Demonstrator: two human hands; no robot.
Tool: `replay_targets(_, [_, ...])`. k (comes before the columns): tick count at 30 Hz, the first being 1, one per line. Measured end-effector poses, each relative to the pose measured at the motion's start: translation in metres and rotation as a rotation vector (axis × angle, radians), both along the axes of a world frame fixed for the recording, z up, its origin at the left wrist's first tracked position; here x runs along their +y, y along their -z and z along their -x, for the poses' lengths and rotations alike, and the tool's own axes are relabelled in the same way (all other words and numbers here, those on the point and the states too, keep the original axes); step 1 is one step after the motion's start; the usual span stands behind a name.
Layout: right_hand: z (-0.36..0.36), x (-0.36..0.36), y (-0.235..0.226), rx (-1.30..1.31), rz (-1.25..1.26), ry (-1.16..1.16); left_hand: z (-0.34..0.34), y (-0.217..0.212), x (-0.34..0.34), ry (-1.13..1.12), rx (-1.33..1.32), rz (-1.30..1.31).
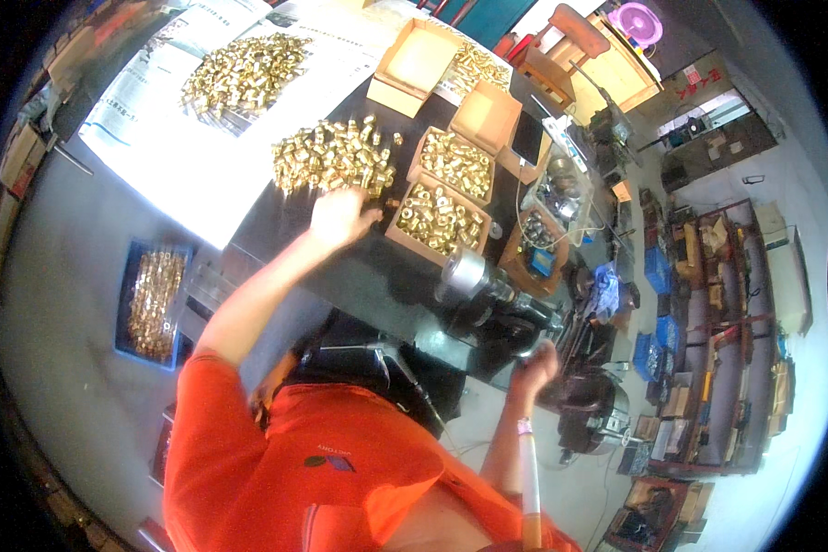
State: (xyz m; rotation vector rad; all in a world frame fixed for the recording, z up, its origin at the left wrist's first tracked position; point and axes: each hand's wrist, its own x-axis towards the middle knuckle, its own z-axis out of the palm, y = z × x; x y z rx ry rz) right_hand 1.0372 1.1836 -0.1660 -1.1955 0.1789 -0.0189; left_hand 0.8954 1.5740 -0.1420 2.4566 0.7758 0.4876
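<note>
Head view: the left hand [339, 217] rested, fingers curled, on the near edge of a heap of brass fittings [333, 156] on the dark table [359, 281]; its grasp could not be told. The right hand [535, 365] was closed on the machine [488, 294], beside cardboard boxes [437, 219].

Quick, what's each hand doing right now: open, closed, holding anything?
Left hand: curled at the edge of the loose brass fittings pile, fingers among them; a firm grip cannot be told.
Right hand: closed on a dark part of the machine.
</note>
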Motion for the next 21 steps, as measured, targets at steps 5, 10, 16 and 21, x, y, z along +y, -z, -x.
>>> replay_targets(5, [-0.018, 0.016, 0.001, -0.03, -0.126, -0.15, -0.016, 0.01, -0.008, 0.025, 0.065, -0.109])
replay_targets(10, [-0.008, 0.009, -0.001, -0.083, -0.058, -0.129, -0.007, 0.002, -0.018, 0.112, 0.033, -0.123])
replay_targets(16, [-0.004, 0.014, -0.002, -0.005, -0.06, -0.049, -0.001, 0.003, -0.017, 0.123, -0.09, 0.053])
replay_targets(21, [0.001, 0.013, -0.004, -0.019, -0.039, -0.068, 0.02, -0.049, -0.034, 0.486, -0.477, 1.094])
